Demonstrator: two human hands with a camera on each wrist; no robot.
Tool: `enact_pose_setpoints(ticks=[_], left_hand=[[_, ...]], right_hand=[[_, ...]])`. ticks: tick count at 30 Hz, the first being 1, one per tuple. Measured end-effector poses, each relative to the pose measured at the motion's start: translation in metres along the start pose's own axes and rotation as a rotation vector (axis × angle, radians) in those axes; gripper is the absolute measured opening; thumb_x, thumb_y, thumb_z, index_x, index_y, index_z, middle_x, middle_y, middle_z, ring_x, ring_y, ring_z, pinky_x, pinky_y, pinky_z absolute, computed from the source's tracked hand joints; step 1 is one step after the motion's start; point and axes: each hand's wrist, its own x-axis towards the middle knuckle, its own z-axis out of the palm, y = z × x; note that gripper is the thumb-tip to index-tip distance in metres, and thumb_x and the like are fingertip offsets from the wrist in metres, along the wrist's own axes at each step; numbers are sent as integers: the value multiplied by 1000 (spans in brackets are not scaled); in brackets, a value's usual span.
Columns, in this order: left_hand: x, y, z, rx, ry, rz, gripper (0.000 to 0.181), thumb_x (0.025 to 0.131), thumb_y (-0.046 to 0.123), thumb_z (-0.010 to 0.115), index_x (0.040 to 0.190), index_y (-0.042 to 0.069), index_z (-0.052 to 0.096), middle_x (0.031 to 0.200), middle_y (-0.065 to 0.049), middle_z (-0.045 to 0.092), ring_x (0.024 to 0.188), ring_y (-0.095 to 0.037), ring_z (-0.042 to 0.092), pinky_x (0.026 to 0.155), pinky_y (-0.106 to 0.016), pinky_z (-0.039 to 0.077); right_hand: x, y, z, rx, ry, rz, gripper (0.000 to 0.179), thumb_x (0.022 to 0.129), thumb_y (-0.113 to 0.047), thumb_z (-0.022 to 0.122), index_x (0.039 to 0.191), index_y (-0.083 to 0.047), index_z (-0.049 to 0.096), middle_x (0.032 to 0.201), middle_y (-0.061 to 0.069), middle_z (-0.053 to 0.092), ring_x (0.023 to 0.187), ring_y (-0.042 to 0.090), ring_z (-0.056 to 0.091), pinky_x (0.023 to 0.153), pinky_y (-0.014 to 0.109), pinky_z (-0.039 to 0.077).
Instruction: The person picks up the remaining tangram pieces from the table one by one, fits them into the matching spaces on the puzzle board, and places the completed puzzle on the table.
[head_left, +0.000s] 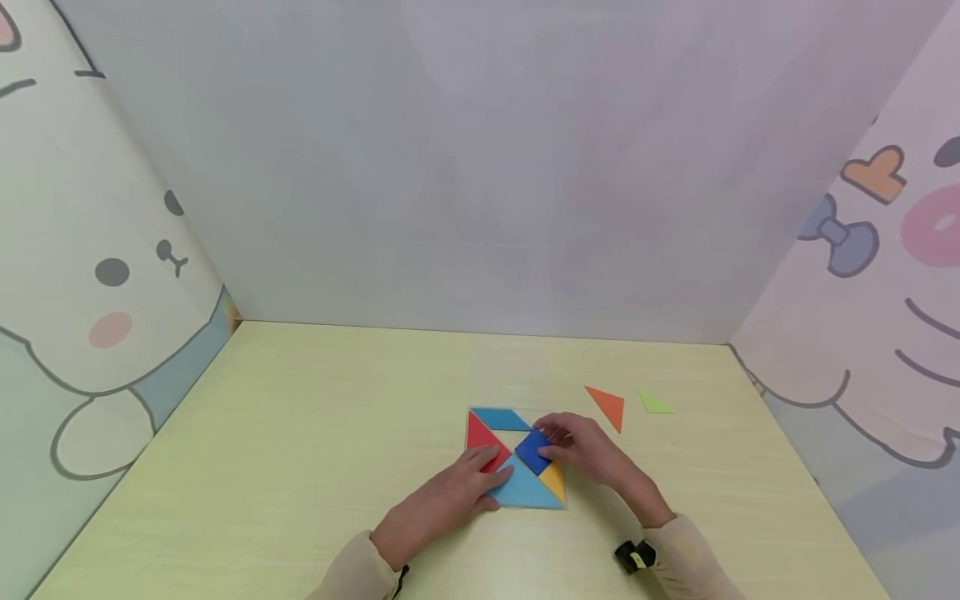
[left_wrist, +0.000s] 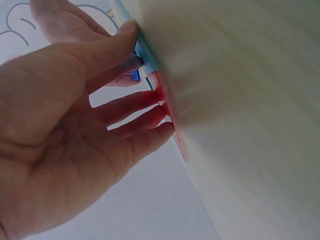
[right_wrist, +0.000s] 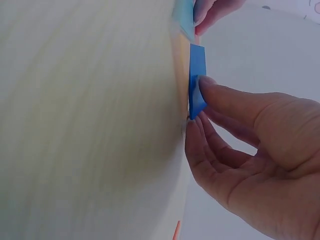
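Dark blue flat square tile (head_left: 531,451) is in the right hand (head_left: 588,452), pinched thumb-to-fingers, right by the small yellow triangle (head_left: 554,481). Left hand (head_left: 448,493) has its fingers loosely spread, just chilling on the big red triangle (head_left: 480,432) and big light blue triangle (head_left: 531,489).

Room leftward; left hand (head_left: 456,490) over red triangle (head_left: 481,435)

Both sleeves (head_left: 356,573) are plain cream, with a black, yellow-marked device (head_left: 627,557) beside the right cuff (head_left: 670,532).
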Motion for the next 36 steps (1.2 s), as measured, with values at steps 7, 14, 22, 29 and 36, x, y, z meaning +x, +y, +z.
enact_pose_setpoints(ticks=[7, 14, 22, 29, 36], left_hand=[[0, 0, 0, -10, 9, 6, 50, 99, 25, 69, 146, 13, 59, 150, -12, 49, 136, -26, 47, 107, -31, 49], [0, 0, 1, -9, 7, 11, 51, 98, 26, 70, 147, 14, 59, 151, -12, 49, 136, -27, 47, 106, -31, 50], [0, 1, -1, -5, 1, 9, 51, 99, 25, 70, 147, 13, 59, 150, -12, 49, 136, -27, 47, 106, -31, 49], [0, 1, 0, -12, -13, -8, 51, 98, 26, 70, 147, 14, 59, 152, -12, 48, 138, -27, 47, 106, -32, 50], [-1, 0, 0, -11, -10, 1, 51, 98, 25, 70, 147, 13, 59, 153, -12, 48, 139, -28, 46, 106, -32, 49]], right_hand=[[-2, -4, 1, -25, -11, -19, 33, 93, -6, 76, 122, 7, 67, 102, 11, 66, 92, 25, 65, 81, 34, 59], [-4, -5, 3, -64, -19, 15, 34, 92, -8, 77, 122, 4, 68, 101, 8, 64, 91, 23, 63, 78, 27, 57], [-3, -7, 4, -66, -21, 80, 33, 92, -10, 78, 120, 2, 67, 102, 8, 64, 93, 24, 62, 80, 29, 57], [-2, -11, 5, -66, -14, 103, 30, 91, -8, 78, 117, 3, 66, 103, 8, 64, 94, 24, 63, 81, 31, 58], [-4, -11, 3, -65, -23, 82, 31, 93, -10, 77, 118, 3, 66, 102, 8, 65, 94, 24, 64, 82, 33, 59]])
